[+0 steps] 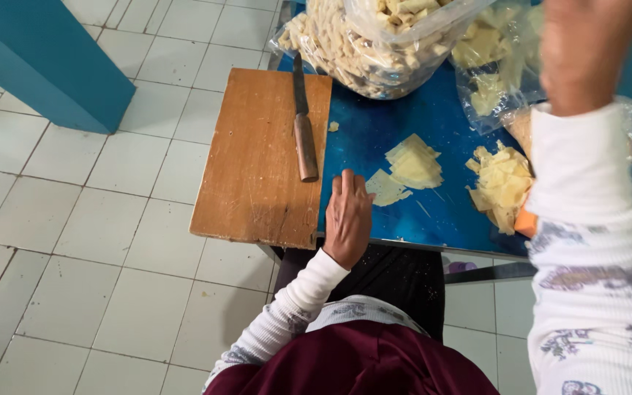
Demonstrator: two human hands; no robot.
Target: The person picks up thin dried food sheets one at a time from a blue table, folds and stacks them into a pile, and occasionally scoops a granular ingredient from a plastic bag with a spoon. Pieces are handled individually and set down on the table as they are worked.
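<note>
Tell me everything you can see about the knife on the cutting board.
The knife lies flat along the right edge of the wooden board, with its dark narrow blade pointing away toward the bag of pale pieces and its round brown wood-like handle toward the person. Neither hand holds it; the left hand rests just below the handle, apart from it.

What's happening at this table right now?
A person sits at a blue table. Their left hand rests flat on its near edge, beside a wooden cutting board where a knife lies untouched. The right hand is raised close to the camera, blurred, so its grip cannot be judged. Pale thin-cut pieces lie in small piles, and clear bags of pale pieces stand at the far side.
</note>
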